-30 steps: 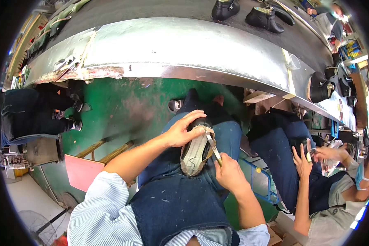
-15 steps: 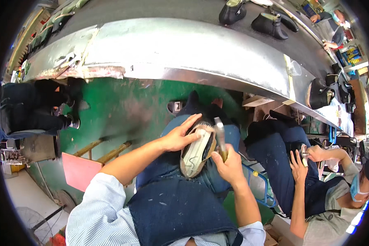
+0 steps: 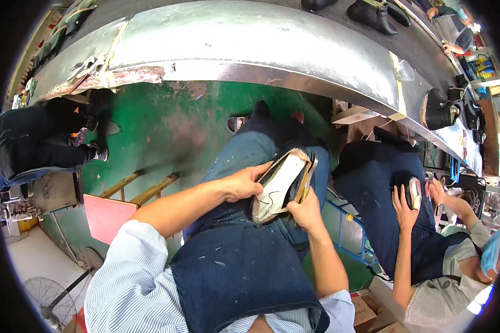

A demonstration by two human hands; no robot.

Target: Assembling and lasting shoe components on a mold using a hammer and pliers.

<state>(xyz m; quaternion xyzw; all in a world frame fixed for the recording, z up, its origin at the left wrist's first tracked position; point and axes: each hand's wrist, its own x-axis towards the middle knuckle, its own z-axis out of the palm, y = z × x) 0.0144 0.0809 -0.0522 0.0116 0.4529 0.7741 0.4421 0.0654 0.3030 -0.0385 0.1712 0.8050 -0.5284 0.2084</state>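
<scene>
An unsoled shoe lies bottom up over my lap, with a pale insole and a jagged dark upper edge around it. My left hand holds its left side, thumb near the rim and fingers hidden behind the upper. My right hand is closed around a hammer-like metal tool with a yellowish-brown handle. This tool lies close along the shoe's right edge; whether it touches there I cannot tell. A dark apron covers my front.
A long metal-edged bench runs across ahead, bearing black ankle boots. At right, a seated co-worker handles another shoe. A pink stool stands to my left, a wire fan at lower left, a blue metal frame between us.
The shoe has tilted to the right and moved slightly up. My left hand has shifted from its top to its left side. The hammer-like tool has moved right, along the shoe's edge.
</scene>
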